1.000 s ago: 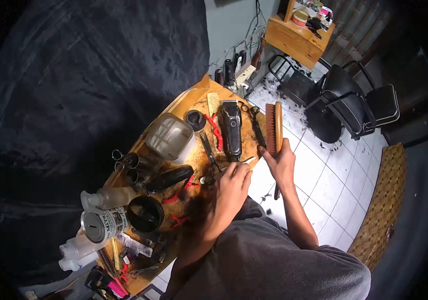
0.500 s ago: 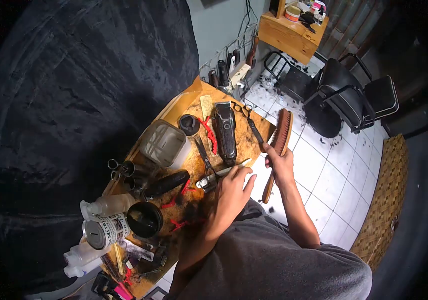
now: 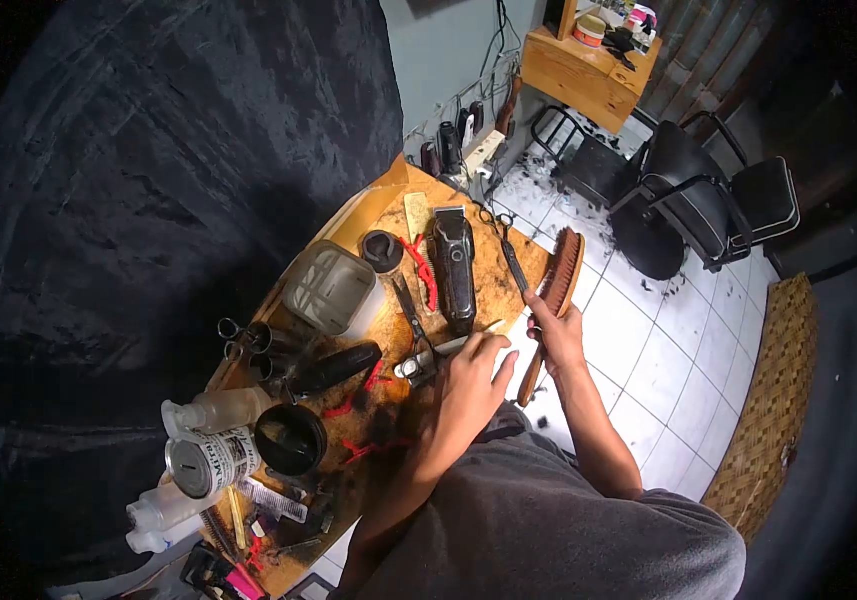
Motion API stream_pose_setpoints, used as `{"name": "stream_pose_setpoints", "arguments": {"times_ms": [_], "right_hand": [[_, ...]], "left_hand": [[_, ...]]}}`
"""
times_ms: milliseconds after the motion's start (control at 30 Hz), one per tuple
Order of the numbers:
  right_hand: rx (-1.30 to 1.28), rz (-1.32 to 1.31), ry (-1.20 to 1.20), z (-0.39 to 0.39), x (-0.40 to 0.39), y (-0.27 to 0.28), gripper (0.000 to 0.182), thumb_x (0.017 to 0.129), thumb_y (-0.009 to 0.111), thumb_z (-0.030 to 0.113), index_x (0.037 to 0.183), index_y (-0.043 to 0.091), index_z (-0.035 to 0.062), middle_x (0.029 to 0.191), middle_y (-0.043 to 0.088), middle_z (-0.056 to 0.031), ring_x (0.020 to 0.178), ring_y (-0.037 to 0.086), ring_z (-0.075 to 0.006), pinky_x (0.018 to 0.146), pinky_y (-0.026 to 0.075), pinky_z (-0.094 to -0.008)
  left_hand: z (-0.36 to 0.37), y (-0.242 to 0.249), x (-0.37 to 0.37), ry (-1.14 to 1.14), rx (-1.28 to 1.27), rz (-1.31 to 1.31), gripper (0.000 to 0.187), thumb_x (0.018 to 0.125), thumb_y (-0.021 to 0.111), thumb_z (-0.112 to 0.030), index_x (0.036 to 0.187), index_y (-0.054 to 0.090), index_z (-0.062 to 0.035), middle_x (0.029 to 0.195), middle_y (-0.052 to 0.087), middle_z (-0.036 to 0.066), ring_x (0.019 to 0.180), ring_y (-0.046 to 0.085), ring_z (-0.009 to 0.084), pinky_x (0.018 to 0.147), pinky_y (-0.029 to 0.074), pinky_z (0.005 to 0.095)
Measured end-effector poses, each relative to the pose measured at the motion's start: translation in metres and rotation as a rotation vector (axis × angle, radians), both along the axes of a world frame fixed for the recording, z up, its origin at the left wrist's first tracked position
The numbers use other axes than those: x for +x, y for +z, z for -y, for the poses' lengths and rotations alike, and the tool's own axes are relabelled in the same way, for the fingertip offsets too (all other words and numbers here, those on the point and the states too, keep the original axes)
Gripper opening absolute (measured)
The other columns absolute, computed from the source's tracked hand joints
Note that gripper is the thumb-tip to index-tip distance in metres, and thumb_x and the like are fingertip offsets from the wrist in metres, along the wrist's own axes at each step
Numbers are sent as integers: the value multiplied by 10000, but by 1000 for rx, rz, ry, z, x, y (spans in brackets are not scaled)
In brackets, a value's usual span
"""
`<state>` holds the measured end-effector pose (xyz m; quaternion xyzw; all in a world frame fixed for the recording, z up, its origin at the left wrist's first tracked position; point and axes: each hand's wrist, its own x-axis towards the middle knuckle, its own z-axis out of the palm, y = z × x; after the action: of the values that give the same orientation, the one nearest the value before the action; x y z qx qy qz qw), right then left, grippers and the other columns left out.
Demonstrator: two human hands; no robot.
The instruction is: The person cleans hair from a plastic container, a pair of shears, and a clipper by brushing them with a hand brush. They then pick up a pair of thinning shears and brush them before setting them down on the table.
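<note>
Barbershop indicated. Clipper (image 3: 455,270) and scissors (image 3: 514,262) laid out near centre; chair (image 3: 688,178) and scattered hair (image 3: 600,236) seen toward two o'clock.

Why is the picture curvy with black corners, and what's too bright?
In the head view, things bow and the corners go black, probably from a very wide lens; also in the head view, the floor glares white beside the right hand, while the cloth at the left is dark.

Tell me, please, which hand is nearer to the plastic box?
Left. In the picture, the left hand is below and right of the plastic box; the right hand, holding the brush, is farther right.
</note>
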<state>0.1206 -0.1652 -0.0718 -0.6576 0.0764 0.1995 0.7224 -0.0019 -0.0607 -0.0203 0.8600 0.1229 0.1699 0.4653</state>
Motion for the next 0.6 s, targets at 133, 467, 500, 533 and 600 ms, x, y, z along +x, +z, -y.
{"name": "stream_pose_setpoints", "arguments": {"times_ms": [133, 467, 500, 533, 600], "right_hand": [[-4, -53, 17, 6, -9, 12, 236, 800, 710, 134, 891, 548, -11, 730, 591, -54, 561, 554, -114, 466, 448, -240], [87, 109, 43, 16, -18, 6, 118, 805, 653, -4, 871, 561, -37, 755, 613, -76, 571, 562, -127, 518, 471, -260], [100, 137, 38, 16, -19, 7, 134, 804, 658, -3, 880, 551, -30, 752, 609, -73, 571, 560, -126, 522, 472, -261], [100, 139, 39, 16, -19, 9, 134, 804, 658, -3, 880, 551, -30, 752, 609, -73, 571, 560, -126, 522, 472, -261], [75, 182, 53, 14, -20, 12, 161, 810, 667, 15, 891, 533, -19, 742, 599, -64, 567, 555, -126, 522, 468, -260]], "left_hand": [[1, 0, -1, 0, 1, 5, 163, 825, 645, -97, 942, 601, 7, 885, 613, 157, 749, 616, 317, 655, 484, 370], [1, 0, -4, -2, -1, -7, 175, 823, 647, -112, 949, 606, 4, 896, 615, 159, 766, 622, 318, 666, 487, 370], [1, -1, -4, 0, 2, 0, 176, 824, 646, -114, 950, 606, 3, 895, 614, 158, 766, 622, 317, 667, 486, 371], [2, -1, -5, 1, 1, 2, 176, 824, 646, -114, 950, 606, 3, 895, 614, 158, 766, 622, 317, 667, 486, 371], [2, -3, -4, 18, -4, 27, 175, 822, 646, -104, 951, 604, 7, 890, 613, 160, 766, 624, 314, 668, 485, 369]]}}
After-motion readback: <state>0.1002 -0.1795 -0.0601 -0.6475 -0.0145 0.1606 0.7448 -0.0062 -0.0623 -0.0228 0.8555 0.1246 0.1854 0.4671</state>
